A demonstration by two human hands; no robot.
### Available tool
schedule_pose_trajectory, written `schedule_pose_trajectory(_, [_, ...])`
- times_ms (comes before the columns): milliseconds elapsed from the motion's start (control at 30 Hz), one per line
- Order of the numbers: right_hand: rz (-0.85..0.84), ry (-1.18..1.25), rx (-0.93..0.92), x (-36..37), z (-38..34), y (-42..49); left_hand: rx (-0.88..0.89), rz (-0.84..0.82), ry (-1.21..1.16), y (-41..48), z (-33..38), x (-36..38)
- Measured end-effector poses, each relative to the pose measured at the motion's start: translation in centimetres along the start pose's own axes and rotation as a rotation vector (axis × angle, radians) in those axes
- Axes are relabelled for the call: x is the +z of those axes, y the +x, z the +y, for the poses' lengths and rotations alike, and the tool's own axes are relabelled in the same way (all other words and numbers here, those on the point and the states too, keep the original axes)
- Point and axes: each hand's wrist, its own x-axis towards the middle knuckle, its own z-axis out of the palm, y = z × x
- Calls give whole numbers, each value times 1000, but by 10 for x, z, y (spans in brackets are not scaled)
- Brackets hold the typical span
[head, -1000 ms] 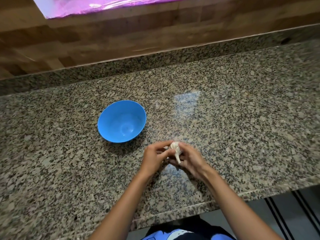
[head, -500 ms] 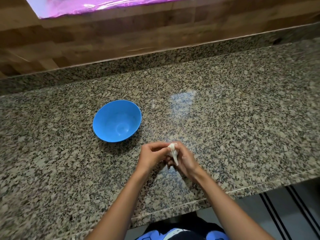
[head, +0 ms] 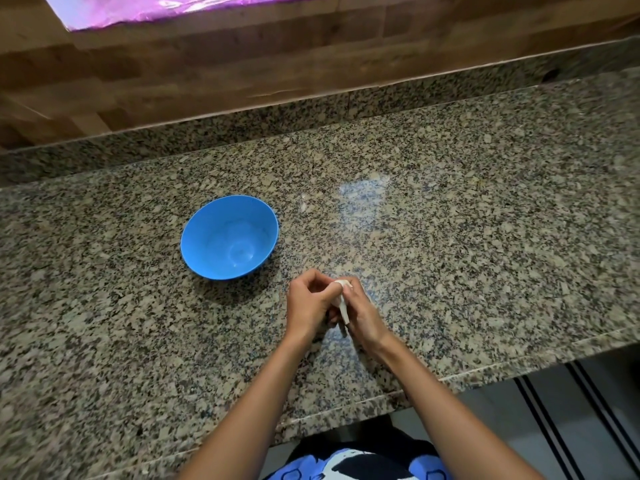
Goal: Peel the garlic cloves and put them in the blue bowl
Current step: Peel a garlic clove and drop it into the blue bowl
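Note:
A pale garlic bulb (head: 342, 296) with its dry stem pointing down toward me is held between both hands above the granite counter. My left hand (head: 310, 304) grips it from the left with curled fingers. My right hand (head: 362, 313) grips it from the right, and most of the bulb is hidden by the fingers. The blue bowl (head: 229, 237) stands to the upper left of my hands, apart from them, with nothing inside.
The speckled granite counter (head: 485, 254) stretches left and right, its front edge (head: 467, 372) close below my forearms. A granite upstand and a wooden wall (head: 242, 74) close off the back. Tiled floor with dark stripes shows at the lower right.
My hands have closed more tightly round the garlic, so less of the bulb shows. The view has shifted slightly; the bowl has not moved on the counter.

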Motion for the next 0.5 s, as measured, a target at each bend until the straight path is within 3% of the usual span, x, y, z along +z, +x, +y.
schedule_pose_trajectory(133, [-51,-72,6,3,2,-2,-48,36,-74,3,-6,-3])
schedule_pose_trajectory(300, [-38,39,40,-5,-3,-3,-73,-107,-197,0,-7,-24])
schedule_pose_trajectory(433, [29,29,27,-14,-5,-3,81,-240,96,-5,-9,-29])
schedule_pose_trajectory(500, [79,29,28,-17,-6,-2,161,-214,268,-3,-9,-25])
